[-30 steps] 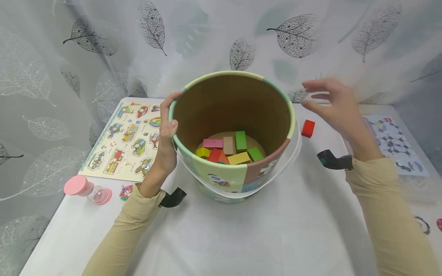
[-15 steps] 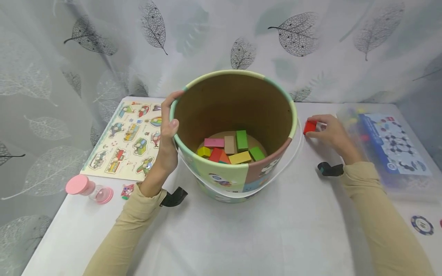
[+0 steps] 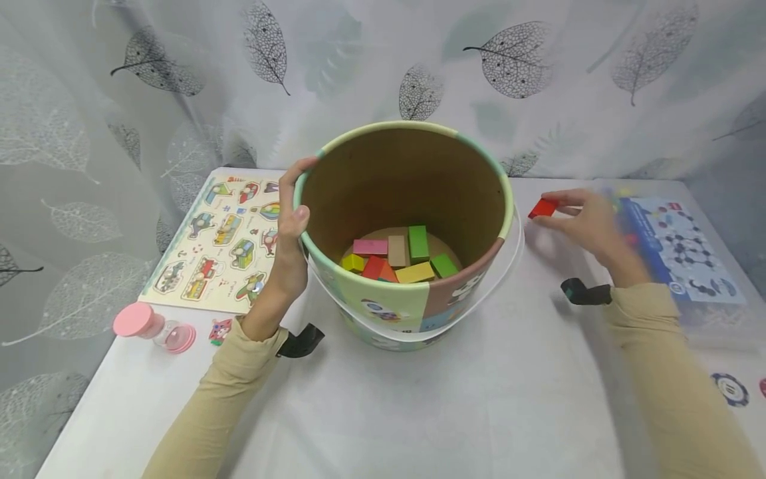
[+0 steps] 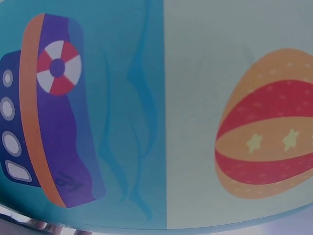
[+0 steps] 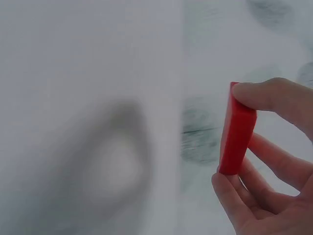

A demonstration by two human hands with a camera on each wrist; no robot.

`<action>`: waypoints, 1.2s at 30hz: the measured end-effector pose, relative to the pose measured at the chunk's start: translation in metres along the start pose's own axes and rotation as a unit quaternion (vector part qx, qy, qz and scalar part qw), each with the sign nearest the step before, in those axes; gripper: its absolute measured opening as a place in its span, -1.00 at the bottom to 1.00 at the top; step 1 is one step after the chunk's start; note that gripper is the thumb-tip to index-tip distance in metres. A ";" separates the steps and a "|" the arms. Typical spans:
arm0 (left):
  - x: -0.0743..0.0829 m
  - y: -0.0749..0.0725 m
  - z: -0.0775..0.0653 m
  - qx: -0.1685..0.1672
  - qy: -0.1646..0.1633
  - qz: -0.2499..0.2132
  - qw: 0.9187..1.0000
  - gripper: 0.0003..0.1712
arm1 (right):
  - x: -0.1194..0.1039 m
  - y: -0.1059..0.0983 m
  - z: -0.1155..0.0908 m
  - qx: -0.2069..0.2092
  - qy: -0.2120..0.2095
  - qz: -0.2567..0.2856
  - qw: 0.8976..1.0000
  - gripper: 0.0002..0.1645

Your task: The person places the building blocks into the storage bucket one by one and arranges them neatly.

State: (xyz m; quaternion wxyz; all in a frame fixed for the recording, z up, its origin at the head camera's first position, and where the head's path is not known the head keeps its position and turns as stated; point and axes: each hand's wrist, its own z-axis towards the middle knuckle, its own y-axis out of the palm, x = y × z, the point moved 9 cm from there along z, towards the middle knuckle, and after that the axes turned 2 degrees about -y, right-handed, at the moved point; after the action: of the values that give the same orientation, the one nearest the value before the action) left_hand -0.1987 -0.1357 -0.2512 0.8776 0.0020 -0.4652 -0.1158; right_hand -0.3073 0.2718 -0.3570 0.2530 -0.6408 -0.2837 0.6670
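Observation:
Between thumb and fingers my right hand (image 3: 589,219) pinches a red rectangular block (image 3: 543,208), to the right of a large round bucket (image 3: 383,293). The right wrist view shows the same red block (image 5: 237,134) upright, its ends against the thumb and fingertips, above the white surface. My left hand (image 3: 291,233) grips the bucket's rim on its left side, thumb outside or on the edge; the hidden fingers cannot be told. On the bucket's floor lie several coloured blocks, among them a green block (image 3: 418,243) and a pink block (image 3: 370,247). The bucket's printed wall (image 4: 190,98) fills the left wrist view.
A puzzle board with vehicle pictures (image 3: 209,253) lies at the left, near a pink-lidded jar (image 3: 149,326) and a small pink figure (image 3: 219,331). At the right are a clear plastic case with a blue label (image 3: 688,253) and a poker chip (image 3: 730,389). The white bucket handle (image 3: 413,338) hangs in front.
My right hand has come down to the red block, pinched it and lifted it slightly from the table, tilting it. The left hand and the bucket have stayed put.

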 end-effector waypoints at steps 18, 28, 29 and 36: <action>-0.001 -0.007 -0.006 0.013 -0.005 -0.008 1.000 -0.26 | -0.238 -0.041 -0.074 0.105 -0.360 0.177 0.910 -0.43; -0.005 -0.008 -0.003 0.008 -0.004 -0.002 1.000 -0.25 | -0.261 -0.016 -0.077 0.054 -0.397 0.169 0.901 -0.44; -0.005 -0.009 -0.003 0.008 -0.004 -0.003 1.000 -0.25 | -0.260 -0.016 -0.077 0.053 -0.396 0.168 0.901 -0.44; -0.005 -0.012 -0.003 0.015 -0.004 -0.009 1.000 -0.25 | -0.252 -0.016 -0.077 0.043 -0.391 0.175 0.902 -0.42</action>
State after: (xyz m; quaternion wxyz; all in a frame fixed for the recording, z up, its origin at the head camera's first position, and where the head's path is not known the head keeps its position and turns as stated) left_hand -0.2013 -0.1467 -0.2589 0.8747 0.0187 -0.4701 -0.1164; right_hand -0.2182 0.1107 -0.1681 0.0285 -0.3557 -0.2142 0.9092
